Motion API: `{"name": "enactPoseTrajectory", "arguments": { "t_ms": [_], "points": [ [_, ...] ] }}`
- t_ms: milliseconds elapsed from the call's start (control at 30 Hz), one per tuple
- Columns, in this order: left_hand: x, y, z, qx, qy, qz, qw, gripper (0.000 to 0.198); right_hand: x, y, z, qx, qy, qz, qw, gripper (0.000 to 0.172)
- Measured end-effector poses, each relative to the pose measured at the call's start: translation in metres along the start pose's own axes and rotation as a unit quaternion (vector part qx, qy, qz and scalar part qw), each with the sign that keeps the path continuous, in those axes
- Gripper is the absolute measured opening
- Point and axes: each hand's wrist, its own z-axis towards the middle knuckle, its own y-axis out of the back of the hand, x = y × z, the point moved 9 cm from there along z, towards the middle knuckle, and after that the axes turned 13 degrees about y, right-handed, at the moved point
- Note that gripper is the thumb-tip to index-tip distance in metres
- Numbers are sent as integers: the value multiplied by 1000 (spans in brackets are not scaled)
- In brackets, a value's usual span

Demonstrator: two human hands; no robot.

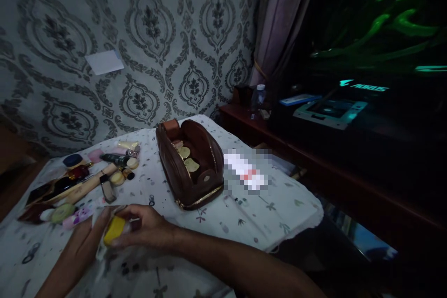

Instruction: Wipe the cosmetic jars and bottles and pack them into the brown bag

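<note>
My right hand (152, 228) is closed around a small container with a yellow part (114, 230); its far side is hidden by my fingers. A thin white cloth or wipe (100, 250) hangs from my left hand (85, 235), pressed against the yellow part. Just beyond my hands stands a brown cosmetic bag (171, 170), unzipped, with several round gold-coloured items (191, 165) inside. Left of the bag lies a group of cosmetics, among them a dark green tube (114, 159), a pink-and-white tube (78, 215) and a round green container (63, 213).
A white patterned cloth (240, 223) covers the table, whose rounded corner is at right. Beyond the bag is a blurred-out white item (246, 171). A dark red desk (240, 118) holds a plastic bottle (259, 98). Patterned wallpaper (153, 23) rises behind.
</note>
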Motion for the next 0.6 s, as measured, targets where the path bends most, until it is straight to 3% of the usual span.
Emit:
{"name": "enactPoseTrajectory", "arguments": {
  "t_ms": [100, 167, 233, 333, 533, 600],
  "points": [
    [20, -8, 0, 23, 130, -69, 989, 61, -1, 3, 2, -57, -9, 59, 997, 74],
    [21, -13, -3, 23, 170, -82, 982, 69, -1, 4, 3, -94, -6, 119, 988, 72],
    [4, -19, -2, 44, 128, -130, 982, 72, 1, 5, 4, -110, 1, 153, 982, 63],
    [-14, -17, 1, 32, 70, -163, 984, 71, 3, 5, 5, -103, 3, 152, 983, 52],
    [-35, -12, -6, 51, -88, -59, 993, 49, 14, 10, 7, -64, 50, 14, 997, 45],
    [-37, -13, -8, 65, -107, -34, 992, 47, 18, 10, 8, -41, 65, -48, 996, 43]
  ]
}}
